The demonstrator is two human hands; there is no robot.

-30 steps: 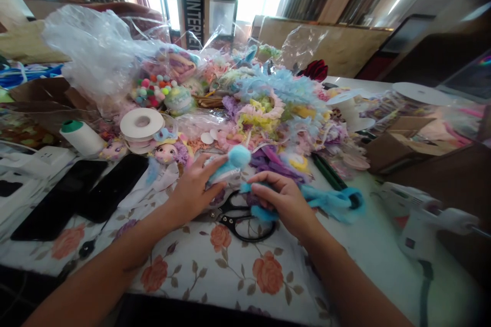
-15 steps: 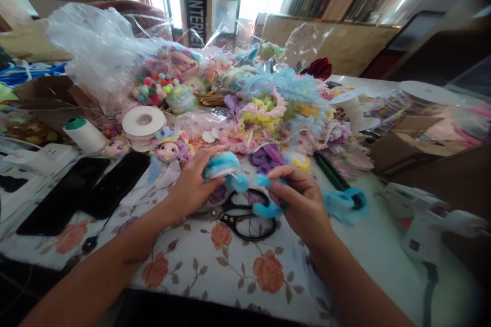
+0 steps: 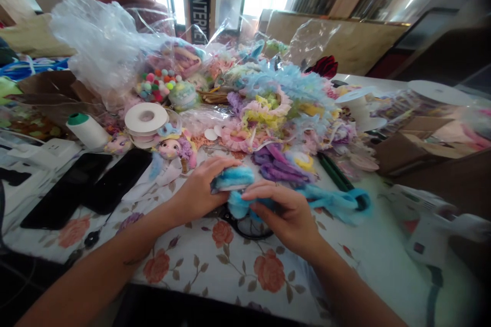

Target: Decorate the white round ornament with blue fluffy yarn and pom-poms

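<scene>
My left hand (image 3: 199, 191) is closed around a small fluffy blue piece (image 3: 232, 178), holding it just above the floral tablecloth (image 3: 215, 265). Pressed against it from the right, my right hand (image 3: 286, 214) pinches a fuzzy blue strip (image 3: 333, 202) that trails off to the right across the table. The two hands meet over black scissors (image 3: 245, 227), which lie mostly hidden beneath them.
A heap of pastel ruffled trims (image 3: 276, 107) and plastic bags fills the back. A ribbon spool (image 3: 146, 118), thread cone (image 3: 87, 130), small doll (image 3: 171, 148) and two black phones (image 3: 92, 184) sit left. A white glue gun (image 3: 429, 219) and cardboard box (image 3: 418, 145) lie right.
My hands have come together, the right one moving left and up onto the blue piece. The left hand turned the blue piece flatter and lower. The view shifted slightly.
</scene>
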